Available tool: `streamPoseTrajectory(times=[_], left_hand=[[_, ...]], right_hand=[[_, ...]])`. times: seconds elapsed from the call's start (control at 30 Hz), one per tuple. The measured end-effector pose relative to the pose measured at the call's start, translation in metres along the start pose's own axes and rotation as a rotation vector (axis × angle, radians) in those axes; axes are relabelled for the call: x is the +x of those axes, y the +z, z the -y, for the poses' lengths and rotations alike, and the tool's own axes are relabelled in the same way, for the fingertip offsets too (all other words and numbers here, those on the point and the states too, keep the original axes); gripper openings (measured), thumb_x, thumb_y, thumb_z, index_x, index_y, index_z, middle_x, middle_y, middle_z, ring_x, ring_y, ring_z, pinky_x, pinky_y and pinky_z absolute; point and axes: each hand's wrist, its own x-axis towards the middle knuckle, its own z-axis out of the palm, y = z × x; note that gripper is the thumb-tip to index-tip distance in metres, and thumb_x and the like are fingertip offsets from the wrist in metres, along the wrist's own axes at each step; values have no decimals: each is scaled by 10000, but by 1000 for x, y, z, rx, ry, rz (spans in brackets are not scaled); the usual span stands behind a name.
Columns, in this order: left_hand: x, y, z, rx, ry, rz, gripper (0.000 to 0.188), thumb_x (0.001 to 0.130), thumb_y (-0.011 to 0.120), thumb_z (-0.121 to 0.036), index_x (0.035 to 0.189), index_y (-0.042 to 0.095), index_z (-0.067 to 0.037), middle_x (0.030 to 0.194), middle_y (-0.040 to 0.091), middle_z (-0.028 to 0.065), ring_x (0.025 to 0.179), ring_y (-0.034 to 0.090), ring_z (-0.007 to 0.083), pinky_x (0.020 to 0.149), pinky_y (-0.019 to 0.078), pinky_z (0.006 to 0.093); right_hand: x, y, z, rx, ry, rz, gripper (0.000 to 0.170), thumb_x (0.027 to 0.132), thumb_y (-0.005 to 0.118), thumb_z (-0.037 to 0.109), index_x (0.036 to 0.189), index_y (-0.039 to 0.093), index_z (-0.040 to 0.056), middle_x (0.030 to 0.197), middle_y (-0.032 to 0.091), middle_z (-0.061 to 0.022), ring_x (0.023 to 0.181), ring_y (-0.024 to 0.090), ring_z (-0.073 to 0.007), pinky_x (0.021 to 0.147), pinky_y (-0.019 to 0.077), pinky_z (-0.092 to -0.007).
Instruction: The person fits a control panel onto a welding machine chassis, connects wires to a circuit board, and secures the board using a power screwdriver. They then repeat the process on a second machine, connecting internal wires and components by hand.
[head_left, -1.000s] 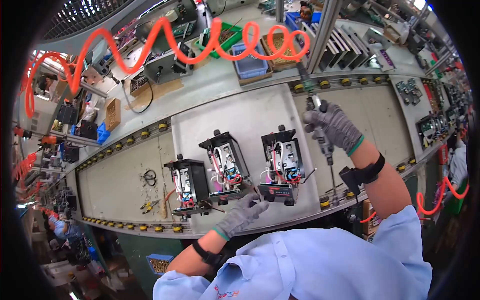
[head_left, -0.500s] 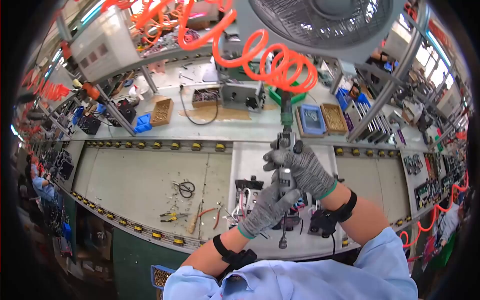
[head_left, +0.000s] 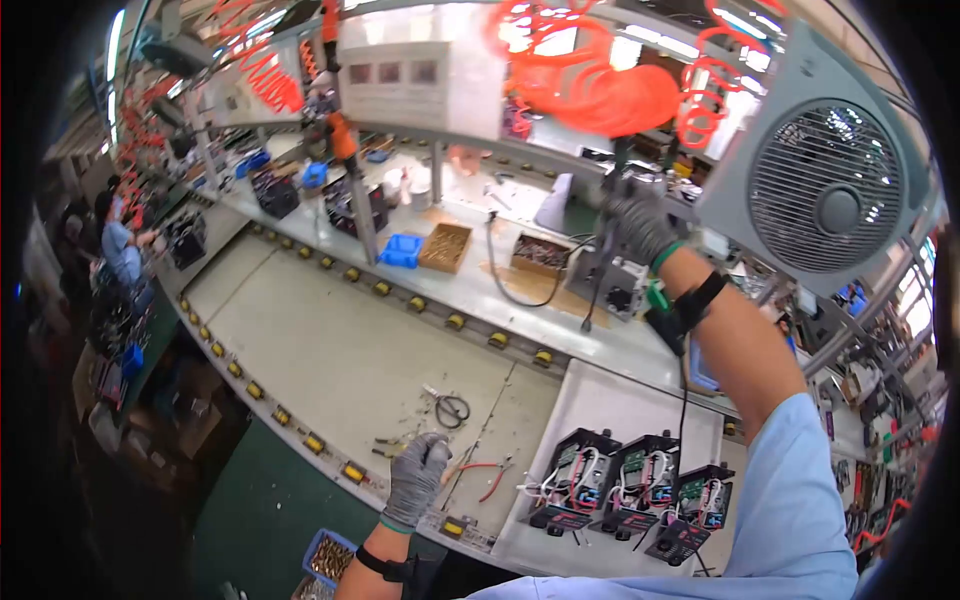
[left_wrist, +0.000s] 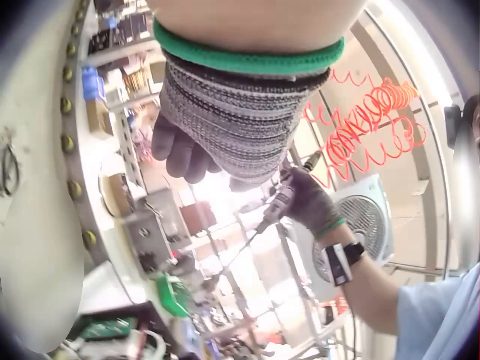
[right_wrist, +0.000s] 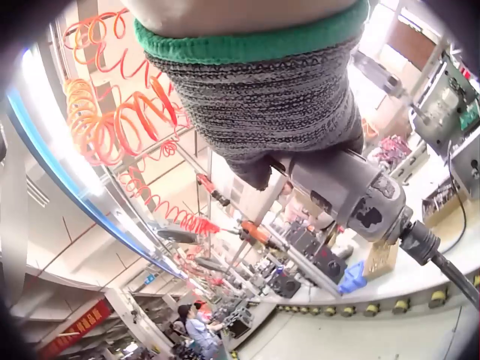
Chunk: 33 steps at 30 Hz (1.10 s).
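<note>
Three black-cased units with circuit boards and wires, one of them the left unit (head_left: 575, 475), stand in a row on a white board (head_left: 525, 525). My gloved right hand (head_left: 640, 222) is raised over the back shelf and grips a grey power driver (right_wrist: 352, 195), its long bit pointing down. The right wrist view shows the glove (right_wrist: 259, 101) wrapped about the driver's body. My left hand (head_left: 415, 482) is over the conveyor's near edge, beside orange-handled pliers (head_left: 495, 482), its fingers loosely bent. In the left wrist view this hand (left_wrist: 232, 120) shows nothing held.
Black-handled scissors (head_left: 452, 411) lie on the conveyor. Along the back shelf stand a blue bin (head_left: 402, 250), a cardboard box (head_left: 445, 247) and a metal housing. A fan (head_left: 838, 210) and a blurred orange coiled hose (head_left: 600, 95) hang above. Another person (head_left: 122, 252) is at the far left.
The view has swung left. My hands, together on the driver half a second ago, are apart: the left has let go and moved left, the right has lifted the driver toward the back shelf.
</note>
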Motion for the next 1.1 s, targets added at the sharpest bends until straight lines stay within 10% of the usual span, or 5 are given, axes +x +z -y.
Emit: streamPoseTrajectory(times=[0.1,0.37,0.5,0.83,1.1], left_hand=[[-29,-26,64,-1407,-744,-167,215,975,685,-303,981,741,-96,850,744,78,680,683,227,634,573,383],[-128,-36,92,-1385,-1077,-130,251,982,659,-304,1038,717,-67,846,736,84,669,695,232,604,592,407],[-139,-28,100,-1212,-1050,-78,310,953,704,-343,1056,703,-50,830,723,107,655,683,234,580,584,391],[-71,54,-1,-793,-756,609,468,969,695,-396,1199,649,10,911,714,99,785,680,173,720,576,319],[-56,178,-103,-647,-475,1489,477,1010,657,-311,1348,590,20,1070,698,100,995,656,151,918,537,315]], right_hand=[[66,0,11,-189,-154,-280,306,839,828,326,863,655,75,759,688,-59,535,623,-176,511,507,-386],[92,13,-30,-1365,-178,-221,580,832,669,588,1237,696,174,1164,718,-148,1096,688,-361,944,537,-499],[60,37,-39,-951,-279,-628,299,832,782,367,909,698,91,886,708,-158,854,693,-351,762,560,-452],[-143,-61,-30,-967,-278,210,494,923,703,390,1261,629,38,1108,691,-209,1046,666,-387,939,530,-456],[-438,-249,-100,-743,205,-401,201,891,718,120,1070,718,29,848,732,-146,734,718,-240,704,573,-334]])
